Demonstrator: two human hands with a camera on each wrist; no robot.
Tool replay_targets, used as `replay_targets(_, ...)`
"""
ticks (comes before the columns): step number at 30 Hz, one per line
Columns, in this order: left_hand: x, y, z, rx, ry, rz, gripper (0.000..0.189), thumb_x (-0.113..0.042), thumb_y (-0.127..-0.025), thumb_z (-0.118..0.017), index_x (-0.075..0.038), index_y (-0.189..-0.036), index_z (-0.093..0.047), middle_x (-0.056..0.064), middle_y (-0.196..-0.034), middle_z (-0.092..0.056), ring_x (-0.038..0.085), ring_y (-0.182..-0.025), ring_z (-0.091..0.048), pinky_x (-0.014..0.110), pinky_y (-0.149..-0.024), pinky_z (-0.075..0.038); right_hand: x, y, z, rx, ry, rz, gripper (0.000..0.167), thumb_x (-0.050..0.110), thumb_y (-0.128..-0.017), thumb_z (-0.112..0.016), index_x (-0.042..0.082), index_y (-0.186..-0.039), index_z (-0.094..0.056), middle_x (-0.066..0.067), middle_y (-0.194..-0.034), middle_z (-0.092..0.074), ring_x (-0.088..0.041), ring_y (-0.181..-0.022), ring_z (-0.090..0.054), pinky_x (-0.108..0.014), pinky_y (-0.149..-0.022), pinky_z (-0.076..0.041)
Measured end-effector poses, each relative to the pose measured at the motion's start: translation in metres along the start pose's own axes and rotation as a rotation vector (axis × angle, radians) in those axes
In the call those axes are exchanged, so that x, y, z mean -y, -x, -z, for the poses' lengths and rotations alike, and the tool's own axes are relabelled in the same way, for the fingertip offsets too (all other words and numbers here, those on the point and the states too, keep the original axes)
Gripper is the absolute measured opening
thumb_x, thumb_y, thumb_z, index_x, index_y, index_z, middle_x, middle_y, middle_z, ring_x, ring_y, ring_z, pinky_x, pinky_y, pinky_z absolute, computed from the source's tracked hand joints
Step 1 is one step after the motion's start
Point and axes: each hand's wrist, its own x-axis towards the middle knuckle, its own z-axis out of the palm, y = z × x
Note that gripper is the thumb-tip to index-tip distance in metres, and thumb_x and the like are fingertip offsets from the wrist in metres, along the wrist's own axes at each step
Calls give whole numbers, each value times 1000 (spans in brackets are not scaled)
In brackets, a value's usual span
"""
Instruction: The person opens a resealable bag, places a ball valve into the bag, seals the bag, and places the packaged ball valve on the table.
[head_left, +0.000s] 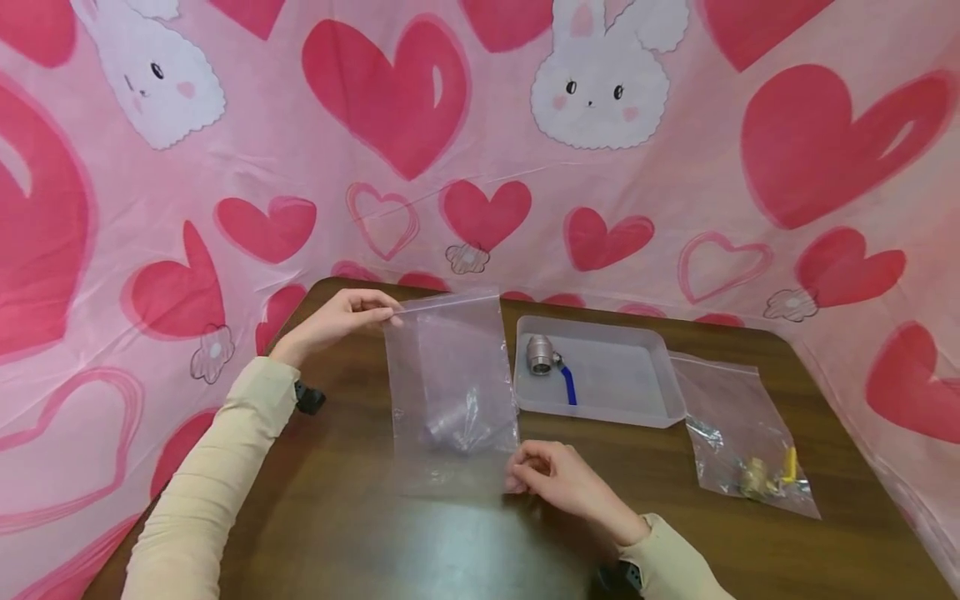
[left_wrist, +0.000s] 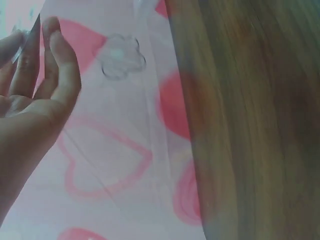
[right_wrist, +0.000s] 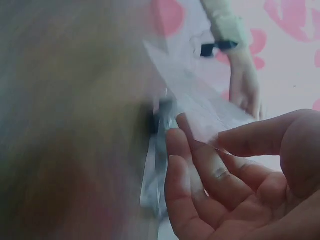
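A clear zip-top plastic bag [head_left: 457,367] is stretched between my two hands over the table. My left hand [head_left: 341,321] pinches its upper left corner by the zip strip. Lower down, my right hand [head_left: 562,483] pinches the bag's right edge between thumb and fingers. In the right wrist view a fold of the bag [right_wrist: 195,110] runs between the thumb and fingers of my right hand [right_wrist: 235,180]. A blurred silvery metal part [head_left: 453,425] lies inside the bag's lower half. The left wrist view catches my left hand [left_wrist: 40,85] with only a sliver of the bag.
A translucent plastic tray [head_left: 622,408] holds a metal ball valve [head_left: 539,356] with a blue lever [head_left: 567,383]. Right of the tray, a second zip-top bag [head_left: 727,400] contains a brass fitting [head_left: 753,477] and a yellow handle [head_left: 790,464]. A heart-patterned cloth hangs behind the wooden table [head_left: 337,517].
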Motion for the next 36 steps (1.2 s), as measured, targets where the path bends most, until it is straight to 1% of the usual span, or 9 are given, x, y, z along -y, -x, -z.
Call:
replay_targets(5,-8,-8,-23,64,49,-35,25,-6,-99,-57,9,-119,-62,5,-96,-76,13,-86,-73,31,-80,-61,-12,17,15,-72,169,26,15,19,-96,-64,8,-93,-73,-6,-84,-73,-1,-67,-57,-20,-62,-49)
replay_targets(10,-17,-15,-47,86,17,-50,27,-5,-97,-60,11,-119,-62,4,-92,-75,14,-79,-70,33,-75,-61,-24,32,22,-151,350,76,11,18,-93,-68,13,-88,-76,4,-82,-72,6,-72,-50,-19,-64,-46)
replay_targets(13,-23,-19,-61,92,-7,-57,25,-6,-97,-62,8,-117,-65,2,-91,-75,17,-78,-71,38,-74,-61,-31,39,24,-181,405,81,9,16,-91,-69,13,-86,-76,5,-81,-71,6,-72,-50,-19,-63,-45)
replay_targets(15,-27,-22,-70,92,-28,-66,24,-6,-96,-62,7,-115,-67,2,-89,-75,19,-76,-71,40,-74,-61,-35,43,26,-186,413,72,9,15,-91,-68,13,-85,-75,5,-79,-70,6,-71,-51,-19,-62,-46)
replay_targets(22,-43,-28,-98,84,-101,-101,22,-7,-96,-62,5,-113,-68,18,-93,-73,27,-77,-70,45,-76,-61,-41,52,32,-160,336,16,6,15,-91,-68,10,-89,-70,8,-69,-66,8,-61,-49,-18,-57,-43)
replay_targets(26,-49,-32,-110,62,-155,-132,20,-9,-96,-64,0,-112,-71,17,-88,-72,19,-74,-69,51,-76,-59,-41,56,37,-159,376,17,7,16,-91,-69,10,-91,-71,7,-73,-67,7,-62,-48,-18,-57,-43)
replay_targets(29,-52,-33,-117,45,-208,-167,19,-9,-96,-64,-3,-112,-72,13,-88,-72,14,-73,-68,42,-73,-60,-42,59,42,-185,426,39,7,17,-91,-70,10,-90,-71,5,-78,-67,8,-64,-46,-18,-57,-43)
replay_targets(33,-55,-33,-126,25,-268,-228,18,-5,-94,-65,-7,-110,-74,13,-95,-75,21,-74,-69,27,-68,-58,-40,63,50,-232,438,51,7,15,-90,-70,8,-91,-71,3,-81,-68,8,-61,-46,-18,-55,-43)
replay_targets(36,-57,-33,-133,18,-307,-278,17,-4,-93,-65,-7,-108,-74,13,-99,-76,19,-74,-69,26,-69,-58,-35,65,58,-279,421,52,5,14,-90,-70,9,-91,-71,3,-81,-69,8,-61,-50,-18,-55,-45)
